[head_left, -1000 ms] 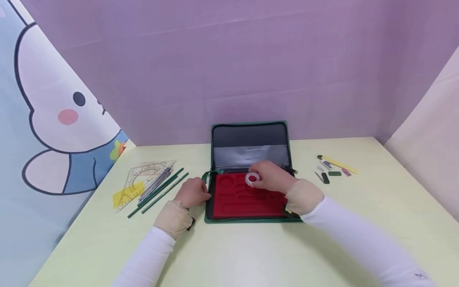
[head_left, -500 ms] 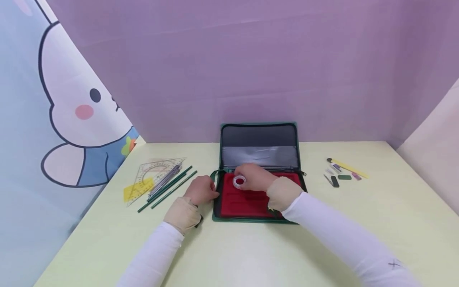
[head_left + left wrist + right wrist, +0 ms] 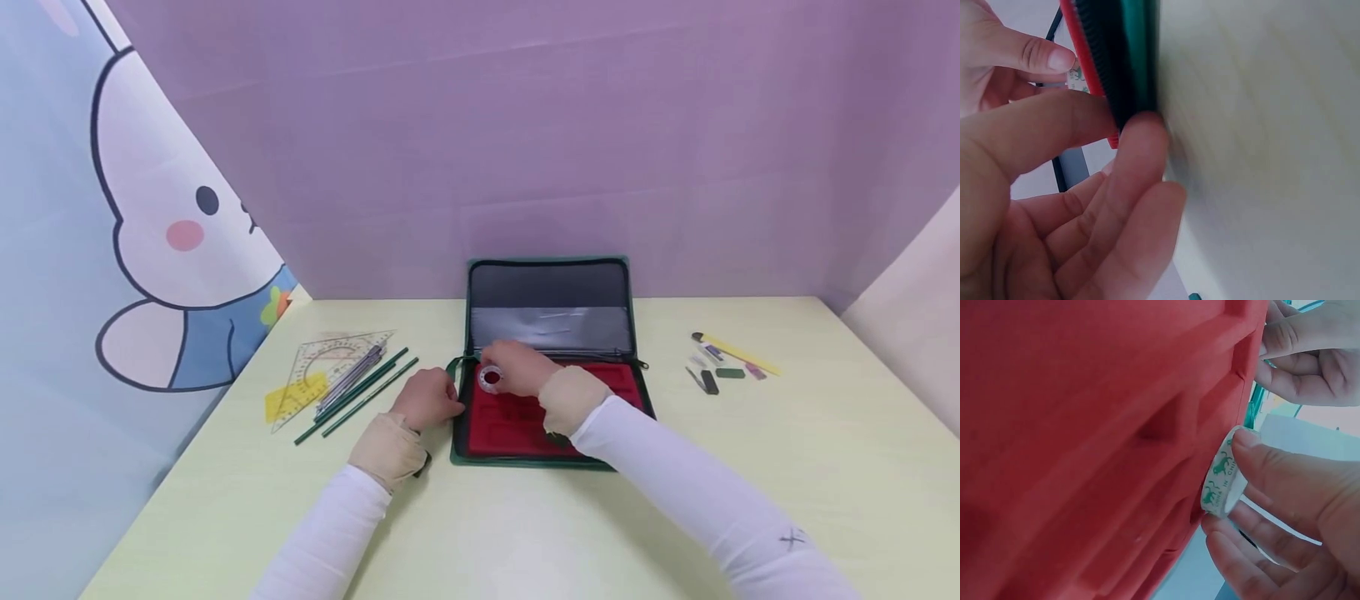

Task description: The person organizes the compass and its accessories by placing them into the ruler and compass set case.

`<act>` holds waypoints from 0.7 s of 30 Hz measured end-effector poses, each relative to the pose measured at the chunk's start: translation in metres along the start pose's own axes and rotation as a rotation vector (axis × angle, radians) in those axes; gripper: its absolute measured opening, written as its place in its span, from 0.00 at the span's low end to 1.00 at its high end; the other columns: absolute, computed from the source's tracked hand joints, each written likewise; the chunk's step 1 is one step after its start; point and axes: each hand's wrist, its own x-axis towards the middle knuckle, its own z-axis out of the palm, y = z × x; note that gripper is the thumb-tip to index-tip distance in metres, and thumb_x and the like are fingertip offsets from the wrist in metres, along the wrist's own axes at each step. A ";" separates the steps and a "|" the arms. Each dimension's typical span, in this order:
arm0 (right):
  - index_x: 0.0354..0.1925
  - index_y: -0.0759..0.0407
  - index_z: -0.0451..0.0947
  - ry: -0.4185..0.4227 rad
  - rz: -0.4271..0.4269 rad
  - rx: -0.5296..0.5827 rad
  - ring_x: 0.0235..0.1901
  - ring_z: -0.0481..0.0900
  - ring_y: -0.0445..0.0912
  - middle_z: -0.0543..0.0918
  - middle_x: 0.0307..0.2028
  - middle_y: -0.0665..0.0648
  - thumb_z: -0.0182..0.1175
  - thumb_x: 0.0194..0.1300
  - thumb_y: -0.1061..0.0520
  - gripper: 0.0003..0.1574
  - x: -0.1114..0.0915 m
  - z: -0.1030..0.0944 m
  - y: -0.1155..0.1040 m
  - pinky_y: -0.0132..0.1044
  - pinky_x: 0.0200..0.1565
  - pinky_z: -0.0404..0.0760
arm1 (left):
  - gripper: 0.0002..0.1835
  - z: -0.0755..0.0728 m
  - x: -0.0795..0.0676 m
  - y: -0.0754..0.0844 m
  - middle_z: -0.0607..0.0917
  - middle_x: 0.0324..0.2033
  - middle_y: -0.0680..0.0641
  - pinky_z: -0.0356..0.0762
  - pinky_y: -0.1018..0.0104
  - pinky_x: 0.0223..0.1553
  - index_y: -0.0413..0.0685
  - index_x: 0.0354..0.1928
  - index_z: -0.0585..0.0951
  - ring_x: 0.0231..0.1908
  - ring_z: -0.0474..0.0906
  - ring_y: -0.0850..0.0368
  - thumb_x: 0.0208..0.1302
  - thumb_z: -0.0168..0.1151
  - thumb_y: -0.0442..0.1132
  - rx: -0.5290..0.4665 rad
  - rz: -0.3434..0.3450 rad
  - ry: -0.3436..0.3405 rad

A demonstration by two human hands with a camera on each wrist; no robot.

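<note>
The right hand (image 3: 517,368) pinches a roll of tape (image 3: 1216,480) by its rim between thumb and fingertips, spread only as wide as the roll, likely to keep it flat. The roll is at the far left corner of the red tray (image 3: 517,437); whether it sits in a hollow cannot be told. The left hand (image 3: 429,398) pinches the left edge of the case (image 3: 551,323), probably to steady it. The case lies open, tray exposed. Toward the table's (image 3: 480,525) left edge lie green pencils (image 3: 371,397); toward its right, a yellow knife (image 3: 738,353), both apart from the working space.
</note>
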 end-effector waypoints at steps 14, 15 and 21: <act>0.46 0.64 0.80 -0.023 0.039 0.013 0.42 0.79 0.51 0.83 0.42 0.60 0.70 0.52 0.61 0.21 0.000 0.004 0.008 0.41 0.46 0.77 | 0.12 -0.001 -0.001 0.002 0.74 0.07 0.55 0.67 0.69 0.20 0.47 0.14 0.78 0.14 0.71 0.59 0.49 0.69 0.37 -0.003 -0.013 -0.014; 0.46 0.64 0.81 -0.024 0.035 0.014 0.41 0.79 0.50 0.83 0.41 0.59 0.70 0.52 0.61 0.21 0.000 0.004 0.008 0.40 0.45 0.77 | 0.12 -0.001 -0.001 0.002 0.74 0.07 0.55 0.67 0.69 0.20 0.47 0.14 0.78 0.14 0.71 0.59 0.49 0.69 0.37 -0.001 -0.011 -0.013; 0.44 0.63 0.83 -0.024 0.002 0.003 0.37 0.78 0.48 0.83 0.35 0.58 0.70 0.52 0.61 0.18 0.000 0.003 0.009 0.37 0.39 0.77 | 0.10 -0.002 -0.001 0.002 0.74 0.07 0.55 0.68 0.68 0.21 0.47 0.15 0.79 0.15 0.72 0.59 0.49 0.69 0.37 -0.007 -0.009 -0.016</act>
